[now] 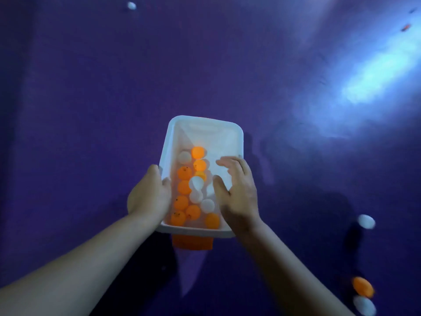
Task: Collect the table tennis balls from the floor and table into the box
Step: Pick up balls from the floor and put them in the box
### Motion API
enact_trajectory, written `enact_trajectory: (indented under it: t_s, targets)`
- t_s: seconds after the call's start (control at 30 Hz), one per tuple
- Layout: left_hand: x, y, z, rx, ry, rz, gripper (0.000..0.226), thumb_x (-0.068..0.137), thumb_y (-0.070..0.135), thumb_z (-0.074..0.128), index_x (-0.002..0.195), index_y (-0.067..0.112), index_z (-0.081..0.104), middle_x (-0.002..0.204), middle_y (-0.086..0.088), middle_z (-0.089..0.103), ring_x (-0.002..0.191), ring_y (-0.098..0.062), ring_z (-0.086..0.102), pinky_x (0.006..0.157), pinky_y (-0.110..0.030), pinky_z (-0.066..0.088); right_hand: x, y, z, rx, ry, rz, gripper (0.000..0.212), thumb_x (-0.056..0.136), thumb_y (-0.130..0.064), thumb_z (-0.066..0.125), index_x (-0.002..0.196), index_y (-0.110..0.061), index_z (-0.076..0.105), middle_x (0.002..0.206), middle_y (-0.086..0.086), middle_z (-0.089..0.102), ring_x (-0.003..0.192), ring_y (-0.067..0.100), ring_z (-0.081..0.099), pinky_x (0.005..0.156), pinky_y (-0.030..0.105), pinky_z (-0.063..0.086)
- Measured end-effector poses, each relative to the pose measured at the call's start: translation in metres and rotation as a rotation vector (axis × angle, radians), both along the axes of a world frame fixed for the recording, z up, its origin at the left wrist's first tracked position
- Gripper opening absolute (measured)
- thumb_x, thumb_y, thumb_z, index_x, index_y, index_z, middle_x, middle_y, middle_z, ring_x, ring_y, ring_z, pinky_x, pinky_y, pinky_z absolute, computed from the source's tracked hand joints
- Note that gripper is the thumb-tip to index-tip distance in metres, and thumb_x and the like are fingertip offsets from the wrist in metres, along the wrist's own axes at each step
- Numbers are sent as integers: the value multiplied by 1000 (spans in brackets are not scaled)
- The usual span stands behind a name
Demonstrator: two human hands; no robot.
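A white plastic box (206, 124) is held over the purple floor, with several orange balls (184, 173) and white balls (196, 182) lying in it. My left hand (149, 195) grips the box's left rim. My right hand (237, 190) hovers over the box's right side with fingers spread and nothing in it. Loose balls lie on the floor: a white ball (366, 221) at the right, an orange ball (363, 286) and a white ball (364, 305) at the lower right, and a white ball (131, 5) far at the top left.
The purple floor (91, 99) fills the view, with a bright light glare (373, 78) at the upper right. An orange piece (192, 242) shows under the box's near end. A small orange object (405, 27) lies far at the upper right.
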State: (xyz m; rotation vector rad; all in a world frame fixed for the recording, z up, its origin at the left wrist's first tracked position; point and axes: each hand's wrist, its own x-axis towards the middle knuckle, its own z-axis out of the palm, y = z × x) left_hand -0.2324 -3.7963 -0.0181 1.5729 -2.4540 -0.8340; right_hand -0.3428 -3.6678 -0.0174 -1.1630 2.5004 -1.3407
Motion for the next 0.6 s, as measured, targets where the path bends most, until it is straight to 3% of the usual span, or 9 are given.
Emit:
enact_trajectory:
  t_s: [0.1, 0.2, 0.27, 0.37, 0.4, 0.5, 0.6]
  targets:
    - [-27, 31, 2, 43, 5, -121, 27, 96, 26, 40, 117, 10, 45, 119, -16, 60, 106, -38, 57, 80, -40, 41, -17, 73, -9, -76, 54, -241, 14, 86, -12, 53, 94, -14, 65, 102, -9, 55, 97, 3, 52, 82, 8, 41]
    - [-49, 66, 0, 95, 18, -231, 16, 95, 27, 40, 100, 12, 43, 103, -16, 60, 89, -36, 55, 73, -39, 39, -29, 156, -30, -12, 159, -443, 13, 85, -11, 55, 92, -11, 66, 97, 0, 60, 90, 10, 56, 79, 15, 46]
    - [-61, 88, -2, 117, 26, -302, 14, 95, 25, 42, 94, 12, 41, 99, -17, 59, 87, -36, 53, 69, -38, 37, -32, 210, -48, 60, 181, -595, 17, 82, 1, 62, 91, -12, 66, 93, -1, 60, 88, 10, 55, 79, 16, 47]
    - [-74, 118, -7, 149, 42, -394, 19, 95, 23, 45, 103, 6, 48, 106, -19, 60, 94, -40, 55, 71, -40, 39, -26, 273, -74, 182, 136, -837, 27, 74, 12, 65, 90, -10, 67, 89, 4, 62, 83, 13, 51, 74, 39, 52]
    - [-78, 126, -9, 158, 37, -419, 19, 94, 23, 45, 102, 6, 48, 104, -19, 61, 93, -40, 55, 72, -41, 41, -24, 288, -81, 212, 132, -915, 26, 73, 12, 64, 90, -8, 67, 89, 8, 63, 82, 18, 51, 73, 45, 51]
    - [-86, 147, -16, 164, 22, -493, 18, 94, 25, 46, 99, 7, 48, 102, -17, 62, 91, -39, 55, 74, -41, 43, -16, 317, -100, 295, 15, -1176, 24, 79, -2, 64, 103, -3, 62, 102, 16, 60, 96, 33, 52, 82, 45, 45]
    - [-90, 161, -24, 140, -25, -566, 18, 96, 24, 43, 101, 6, 44, 108, -20, 60, 96, -41, 56, 72, -40, 39, -10, 327, -112, 344, -226, -1290, 53, 80, -27, 71, 124, -6, 49, 123, 16, 52, 115, 34, 43, 94, 48, 41]
